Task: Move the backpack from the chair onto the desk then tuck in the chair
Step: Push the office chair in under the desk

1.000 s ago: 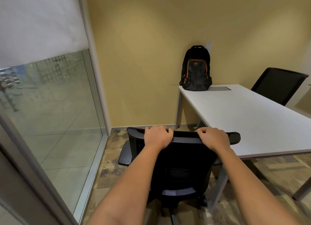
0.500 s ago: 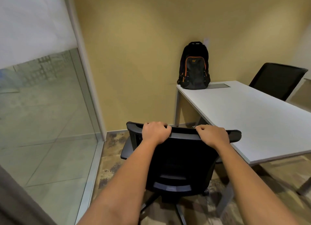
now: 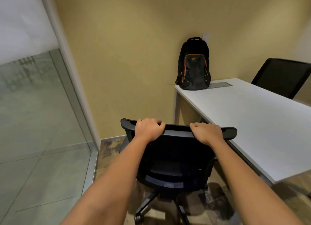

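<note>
Backpack (image 3: 193, 64): black with orange trim, standing upright at the far left corner of the surface (image 3: 249, 122), its back against the yellow wall.

Surface: white, long, running from the far wall toward the near right; bare apart from the backpack and a grey inset panel (image 3: 220, 84) at the far edge, just beside the backpack.

Chair (image 3: 175, 159): black mesh swivel chair on castors, standing on the floor off the surface's near left edge. Its backrest faces the person, the right end of the top rail overlaps the surface's edge, and the seat is empty. The seat is not under the surface.

Left hand (image 3: 149, 129): curled over the top rail of the backrest toward its left end, fingers wrapped over the far side, closed on the rail.

Right hand (image 3: 206, 132): curled over the same rail toward its right end, knuckles up, likewise closed on it.

Arms: both bare and stretched forward, one on each side of the backrest.

Second chair (image 3: 282, 76): black, behind the surface's far right edge, well apart from the first.

Left of the room: a glass wall (image 3: 33, 123) with a metal frame, frosted in its upper part.

Floor: mottled brown and grey beneath the chair.
</note>
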`<state>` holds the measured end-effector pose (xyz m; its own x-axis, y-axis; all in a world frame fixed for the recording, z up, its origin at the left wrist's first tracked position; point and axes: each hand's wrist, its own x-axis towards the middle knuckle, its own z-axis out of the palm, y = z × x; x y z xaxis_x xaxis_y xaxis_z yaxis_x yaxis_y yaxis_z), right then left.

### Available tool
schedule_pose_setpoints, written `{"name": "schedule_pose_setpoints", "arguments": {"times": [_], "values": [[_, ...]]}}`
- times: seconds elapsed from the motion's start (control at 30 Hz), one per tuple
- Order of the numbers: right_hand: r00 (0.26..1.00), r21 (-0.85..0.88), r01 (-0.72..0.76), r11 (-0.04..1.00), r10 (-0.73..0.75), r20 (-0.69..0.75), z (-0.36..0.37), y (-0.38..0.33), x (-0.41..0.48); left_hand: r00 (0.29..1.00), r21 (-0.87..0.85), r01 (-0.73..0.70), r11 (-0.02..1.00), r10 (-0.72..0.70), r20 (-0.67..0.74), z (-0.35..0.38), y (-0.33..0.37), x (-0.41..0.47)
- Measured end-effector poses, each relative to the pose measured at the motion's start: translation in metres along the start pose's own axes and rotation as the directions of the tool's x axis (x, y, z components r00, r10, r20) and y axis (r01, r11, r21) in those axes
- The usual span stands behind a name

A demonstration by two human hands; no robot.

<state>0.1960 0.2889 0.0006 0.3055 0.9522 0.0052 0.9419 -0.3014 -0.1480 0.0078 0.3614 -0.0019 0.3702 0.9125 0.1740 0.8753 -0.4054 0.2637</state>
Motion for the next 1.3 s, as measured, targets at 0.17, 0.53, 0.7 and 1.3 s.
{"name": "schedule_pose_setpoints", "arguments": {"times": [0.17,0.53,0.7,1.3], "values": [[0.999,0.005,-0.047,0.999,0.048,-0.018,0.009,-0.019,0.055,1.000,-0.010,-0.027,1.000,0.027,0.015,0.000,-0.025,0.055],[0.988,0.072,-0.149,0.986,0.151,-0.023,0.014,-0.057,0.139,0.991,0.018,-0.136,0.991,0.136,-0.019,-0.001,-0.078,0.156],[0.975,0.116,-0.194,0.974,0.205,-0.086,0.023,-0.087,0.172,0.981,0.000,-0.195,0.981,0.195,-0.009,-0.004,-0.118,0.204],[0.847,0.161,-0.504,0.849,0.522,-0.104,0.024,-0.138,0.252,0.899,-0.082,-0.437,0.896,0.432,-0.067,0.008,-0.174,0.320]]}}
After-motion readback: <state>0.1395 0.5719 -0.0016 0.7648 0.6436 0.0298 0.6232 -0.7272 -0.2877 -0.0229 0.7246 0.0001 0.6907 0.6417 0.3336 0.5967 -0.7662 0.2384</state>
